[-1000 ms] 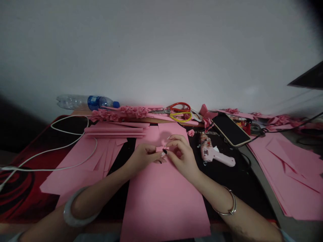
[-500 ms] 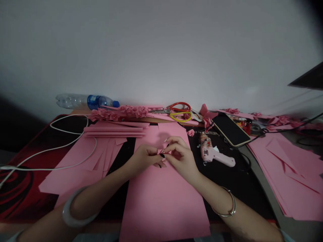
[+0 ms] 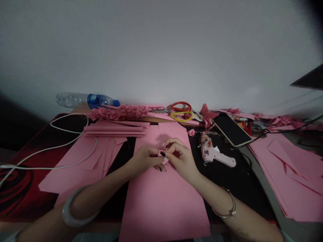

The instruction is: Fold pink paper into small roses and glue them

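Left fingertips (image 3: 160, 169) lowered slightly; left hand (image 3: 142, 160), right hand (image 3: 183, 160) pinch pink paper (image 3: 160, 153).

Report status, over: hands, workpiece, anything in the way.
Left hand and right hand pinching small pink paper piece, mostly hidden. Large pink sheet beneath. Glue gun lying off to the right, not in the way.

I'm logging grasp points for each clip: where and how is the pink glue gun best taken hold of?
Best gripped, I'd judge, around the plain handle, from the near right: the glue gun lies flat on the black mat, its slim handle sticking out that way, uncovered and away from the mottled end.
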A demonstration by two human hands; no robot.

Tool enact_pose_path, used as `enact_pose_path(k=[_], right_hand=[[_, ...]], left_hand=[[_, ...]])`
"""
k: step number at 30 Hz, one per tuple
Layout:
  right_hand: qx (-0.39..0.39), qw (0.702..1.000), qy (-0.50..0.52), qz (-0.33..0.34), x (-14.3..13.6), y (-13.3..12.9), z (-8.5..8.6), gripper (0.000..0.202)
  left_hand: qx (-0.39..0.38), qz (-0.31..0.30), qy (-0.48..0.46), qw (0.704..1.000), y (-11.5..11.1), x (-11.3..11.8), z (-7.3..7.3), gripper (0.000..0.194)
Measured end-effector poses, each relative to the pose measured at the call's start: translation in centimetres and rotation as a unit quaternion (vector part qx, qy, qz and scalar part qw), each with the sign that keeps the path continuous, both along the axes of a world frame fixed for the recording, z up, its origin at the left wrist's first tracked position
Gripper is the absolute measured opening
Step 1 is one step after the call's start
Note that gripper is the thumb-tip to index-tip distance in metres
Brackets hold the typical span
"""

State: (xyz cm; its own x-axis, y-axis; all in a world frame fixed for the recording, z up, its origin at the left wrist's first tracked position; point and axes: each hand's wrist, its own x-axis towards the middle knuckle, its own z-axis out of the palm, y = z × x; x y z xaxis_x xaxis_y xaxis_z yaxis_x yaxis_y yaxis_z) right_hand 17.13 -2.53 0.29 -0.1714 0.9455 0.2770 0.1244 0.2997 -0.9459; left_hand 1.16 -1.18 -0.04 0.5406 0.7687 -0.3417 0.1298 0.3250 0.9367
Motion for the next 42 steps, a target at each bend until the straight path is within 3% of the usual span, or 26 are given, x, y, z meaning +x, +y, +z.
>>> enact_pose_path(k=[7,13,19,26,31,34,38,42], right_hand=[[0.079,0.994,-0.073,0.006,0.7,0.1,0.0,0.011],[0.141,0.984,-0.105,0.037,1.4,0.1,0.3,0.030],[0.142,0.984,-0.099,0.048,1.4,0.2,0.3,0.038],[0.120,0.987,-0.082,0.062,1.4,0.1,0.5,0.033],[0.068,0.997,-0.038,-0.007,1.3,0.1,0.2,0.017],[0.003,0.995,-0.092,0.043,1.4,0.3,-0.2,0.009],[-0.010,0.975,-0.186,0.123,1.4,0.7,-0.5,0.024],[-0.018,0.960,-0.212,0.182,1.5,0.8,-0.1,0.033]], left_hand=[[-0.027,0.000,-0.011,1.000,0.2,-0.1,0.6,0.019],[-0.041,0.025,-0.032,0.998,0.3,-0.2,0.5,0.023],[-0.036,0.020,-0.033,0.999,0.3,-0.2,0.5,0.021],[-0.018,0.003,-0.025,1.000,0.4,-0.2,0.7,0.026],[-0.001,-0.032,-0.025,0.999,0.4,-0.3,0.8,0.027],[0.006,-0.067,-0.026,0.997,0.3,-0.3,0.6,0.023],[-0.001,-0.096,-0.031,0.995,0.3,-0.3,0.5,0.016],[0.009,-0.122,-0.036,0.992,0.3,-0.3,0.5,0.016]])
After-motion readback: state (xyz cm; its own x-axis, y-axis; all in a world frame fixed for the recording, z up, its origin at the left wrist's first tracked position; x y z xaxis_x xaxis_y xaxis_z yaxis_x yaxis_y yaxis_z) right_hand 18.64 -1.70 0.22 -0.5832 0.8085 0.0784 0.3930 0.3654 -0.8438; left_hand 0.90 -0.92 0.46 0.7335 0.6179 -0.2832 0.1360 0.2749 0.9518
